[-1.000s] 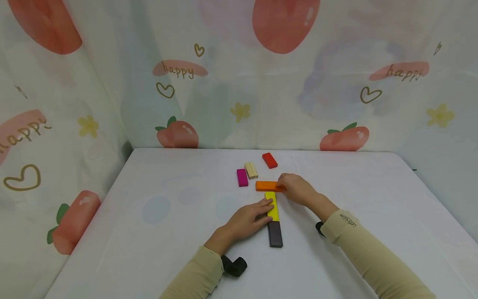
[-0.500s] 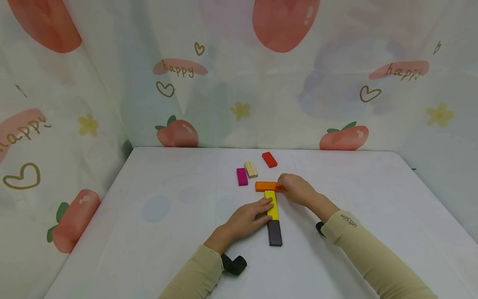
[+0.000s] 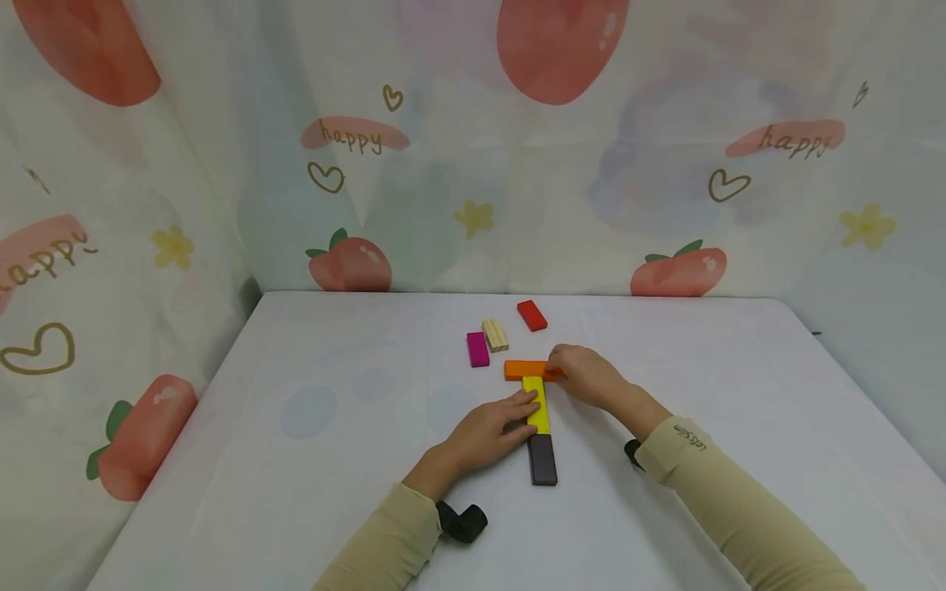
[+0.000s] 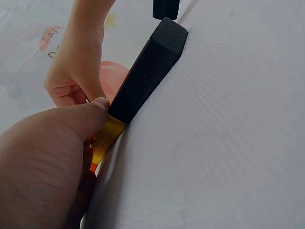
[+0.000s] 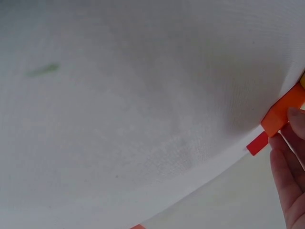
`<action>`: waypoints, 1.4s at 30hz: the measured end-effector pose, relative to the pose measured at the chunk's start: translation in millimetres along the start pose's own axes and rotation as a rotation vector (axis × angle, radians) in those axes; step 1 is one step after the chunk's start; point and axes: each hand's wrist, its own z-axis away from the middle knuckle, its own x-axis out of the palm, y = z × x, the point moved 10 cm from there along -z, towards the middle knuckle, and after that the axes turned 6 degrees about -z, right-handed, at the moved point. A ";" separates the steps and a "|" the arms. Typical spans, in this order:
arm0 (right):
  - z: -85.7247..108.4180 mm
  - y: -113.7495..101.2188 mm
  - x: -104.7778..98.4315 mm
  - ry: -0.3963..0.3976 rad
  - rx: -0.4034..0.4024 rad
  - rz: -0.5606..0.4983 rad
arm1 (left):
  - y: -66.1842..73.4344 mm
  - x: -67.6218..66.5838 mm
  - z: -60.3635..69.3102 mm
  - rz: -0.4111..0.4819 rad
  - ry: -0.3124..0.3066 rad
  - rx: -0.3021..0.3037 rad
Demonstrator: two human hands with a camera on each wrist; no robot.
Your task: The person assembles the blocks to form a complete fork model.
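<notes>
In the head view, my left hand (image 3: 488,431) rests its fingertips on a yellow block (image 3: 538,414), with the thumb at its left side. A dark grey block (image 3: 543,460) continues the line at the yellow block's near end. My right hand (image 3: 587,375) pinches the right end of an orange block (image 3: 523,370), which lies crosswise against the yellow block's far end, making a T. The right wrist view shows the thumb on the orange block (image 5: 282,112) and fingers at its edge. In the left wrist view, the left thumb covers part of the yellow block (image 4: 108,133).
Beyond the T lie a magenta block (image 3: 478,350), a pale wood-coloured block (image 3: 495,335) and a red block (image 3: 532,315). They stand on a white-covered table (image 3: 332,492). A printed curtain (image 3: 547,205) rises behind the table's far edge.
The orange block has shifted slightly nearer, up against the yellow block's far end, with my right hand still pinching it. My left hand stays on the yellow block.
</notes>
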 end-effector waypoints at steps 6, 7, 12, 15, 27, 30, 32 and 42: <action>0.4 0.8 1.2 -0.002 0.008 -0.008 | -1.2 0.4 -0.4 0.005 -0.001 -0.002; 0.4 0.7 1.1 -0.003 0.009 -0.007 | -1.4 0.4 -0.6 0.006 -0.001 -0.003; 0.8 -0.1 0.6 -0.007 0.018 -0.004 | -1.8 0.2 -0.6 0.008 -0.003 -0.003; 1.4 0.1 0.3 -0.011 0.024 -0.007 | -1.2 0.0 -0.5 0.008 -0.003 -0.004; 2.6 -1.4 -1.3 -0.011 0.012 -0.006 | -3.4 -3.4 -1.8 0.097 0.030 -0.038; 2.9 -1.5 -0.7 -0.013 0.013 -0.001 | -8.4 -4.5 -3.4 0.087 0.047 -0.073; 3.1 -1.4 -0.7 -0.009 0.014 0.002 | -11.5 -5.7 -5.2 0.065 0.063 -0.091; 3.2 -0.3 -2.0 0.032 -0.001 -0.012 | -16.7 -0.8 -18.0 -0.101 -0.006 -0.126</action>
